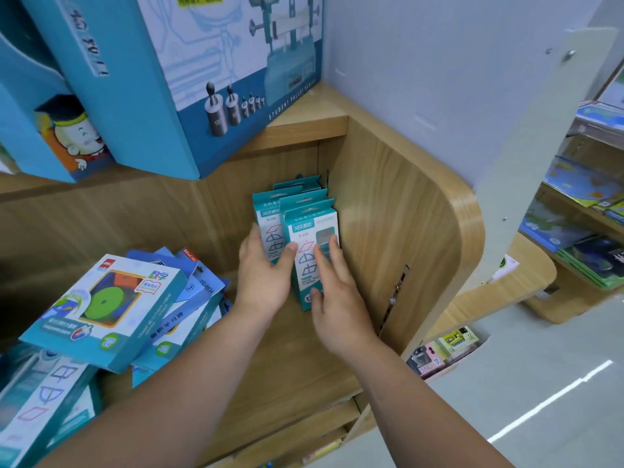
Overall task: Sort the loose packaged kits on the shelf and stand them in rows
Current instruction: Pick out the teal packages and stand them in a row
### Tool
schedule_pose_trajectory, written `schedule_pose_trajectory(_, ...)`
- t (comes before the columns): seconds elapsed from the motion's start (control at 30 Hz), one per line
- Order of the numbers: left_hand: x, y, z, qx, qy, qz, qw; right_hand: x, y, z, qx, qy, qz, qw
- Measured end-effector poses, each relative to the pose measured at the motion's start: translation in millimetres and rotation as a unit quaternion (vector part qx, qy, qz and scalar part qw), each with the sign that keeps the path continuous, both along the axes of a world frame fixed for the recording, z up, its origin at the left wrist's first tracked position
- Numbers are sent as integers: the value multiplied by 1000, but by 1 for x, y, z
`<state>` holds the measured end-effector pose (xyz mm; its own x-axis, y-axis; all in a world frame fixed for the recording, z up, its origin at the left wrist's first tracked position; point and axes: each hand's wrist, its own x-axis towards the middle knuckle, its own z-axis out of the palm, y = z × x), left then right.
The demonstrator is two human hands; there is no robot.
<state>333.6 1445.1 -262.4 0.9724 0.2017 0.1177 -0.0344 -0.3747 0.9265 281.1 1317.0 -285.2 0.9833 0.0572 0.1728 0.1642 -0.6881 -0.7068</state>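
While both hands only press and neither closes round anything, the front kit [305,228] stands upright by touch alone. The right hand [337,295] lays straight fingers flat on its face, and the left hand [265,275] rests loosely spread against its left edge and the rear kits [268,214] just beyond the thumb. If the hands let go unevenly, the tall, narrow box may tip forward toward the wrists and take the row with it. Left of the left forearm, the loose pile [108,298] leans slack, and a brushing elbow could send it sliding.
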Motion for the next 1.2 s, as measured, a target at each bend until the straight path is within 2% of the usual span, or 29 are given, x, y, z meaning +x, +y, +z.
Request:
schedule_pose_trajectory(0.2,6,-7,-3,-35,4,-55,998,1,-1,0,-21,9,-13,1000)
schedule_pose_trajectory(0.43,5,-9,-4,-71,-6,-48,996,4,-3,-2,5,24,-17,1000)
schedule_pose_trajectory(0.77,-18,0,5,-1,32,-62,998,-14,-2,4,27,39,-28,998)
schedule_pose_trajectory(0.97,-75,33,33,60,-90,-48,993,-27,6,27,117,-64,-13,991)
schedule_pose_trajectory(1.2,-160,118,66,199,-234,61,950,-42,87,63,184,-131,151,962)
